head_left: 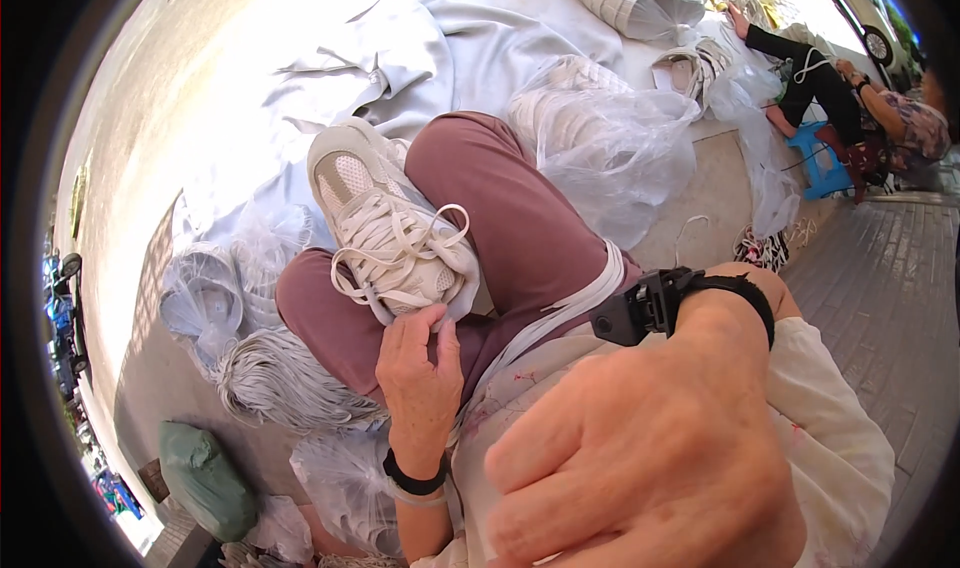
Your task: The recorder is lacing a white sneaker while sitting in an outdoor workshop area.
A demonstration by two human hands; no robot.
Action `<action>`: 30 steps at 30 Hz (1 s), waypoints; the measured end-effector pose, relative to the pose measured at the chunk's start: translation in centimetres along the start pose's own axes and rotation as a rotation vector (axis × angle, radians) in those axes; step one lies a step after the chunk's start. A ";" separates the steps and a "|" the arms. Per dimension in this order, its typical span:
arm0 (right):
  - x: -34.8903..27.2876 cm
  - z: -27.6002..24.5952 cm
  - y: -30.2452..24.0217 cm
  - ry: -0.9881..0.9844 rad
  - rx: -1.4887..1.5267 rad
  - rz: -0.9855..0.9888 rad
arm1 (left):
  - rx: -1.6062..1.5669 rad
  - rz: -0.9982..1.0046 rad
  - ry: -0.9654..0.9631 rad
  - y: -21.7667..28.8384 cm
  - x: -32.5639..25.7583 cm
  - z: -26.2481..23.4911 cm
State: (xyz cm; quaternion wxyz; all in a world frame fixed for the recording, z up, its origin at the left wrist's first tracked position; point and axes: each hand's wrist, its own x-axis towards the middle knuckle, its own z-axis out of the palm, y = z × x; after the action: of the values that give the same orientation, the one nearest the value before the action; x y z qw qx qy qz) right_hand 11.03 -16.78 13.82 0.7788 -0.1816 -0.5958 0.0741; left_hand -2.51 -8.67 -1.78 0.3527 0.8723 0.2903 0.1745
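A beige-and-white lace-up sneaker point(395, 233) rests on my lap between my raised knees, toe pointing away. Its pale laces lie in loose loops over the upper. My left hand point(418, 358) pinches the shoe's near end at the collar between thumb and fingers. Close to the camera, my right hand point(650, 458) is raised with its fingers curled closed; what they hold, if anything, is hidden. A bundle of white shoelaces point(560, 313) drapes across my right thigh. On my right wrist is a black strap with a small black device point(640, 308).
At left lie a grey lace bundle point(290, 383), bagged shoe parts point(205, 293) and a green bag point(205, 478). Ahead, clear plastic bags of shoe parts point(600, 138) rest by a grey sheet point(480, 33). Another person point(890, 118) sits at far right near a blue stool point(822, 163).
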 end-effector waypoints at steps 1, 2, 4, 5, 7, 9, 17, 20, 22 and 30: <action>-0.1 0.4 0.1 -0.008 -0.027 0.004 | 0.052 0.050 -0.044 0.2 0.0 -0.1; -0.1 0.5 0.3 -0.016 -0.053 0.008 | 0.106 0.100 -0.086 0.7 0.1 -0.2; 0.2 1.3 -0.3 -0.023 -0.086 0.013 | 0.137 0.114 -0.128 1.3 0.1 0.3; -0.2 1.1 0.2 -0.024 -0.098 0.017 | 0.191 0.111 -0.160 1.5 0.0 0.6; 0.0 2.2 1.3 -0.018 -0.102 0.015 | 0.229 0.112 -0.175 1.2 -0.2 0.8; 0.4 1.5 0.9 -0.014 -0.116 0.013 | 0.285 0.125 -0.215 0.9 -0.2 0.7; 2.8 1.0 0.0 -0.383 0.068 0.156 | 0.462 0.130 -0.199 2.1 0.1 1.4; 3.5 0.9 -0.5 -0.473 -0.043 0.126 | 0.490 0.128 -0.197 2.4 0.6 1.5; 3.0 0.0 0.3 -0.490 -0.046 0.144 | 0.488 0.139 -0.159 1.1 0.4 2.0; 2.3 -0.4 0.1 -0.655 -0.224 0.286 | 0.361 0.228 -0.091 1.4 -0.2 2.0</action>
State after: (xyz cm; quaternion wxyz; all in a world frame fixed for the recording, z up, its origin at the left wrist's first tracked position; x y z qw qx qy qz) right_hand 12.04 -16.01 15.78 0.5040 -0.3136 -0.7865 0.1708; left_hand -1.12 -10.66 -2.14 0.1815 0.9554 0.2002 0.1188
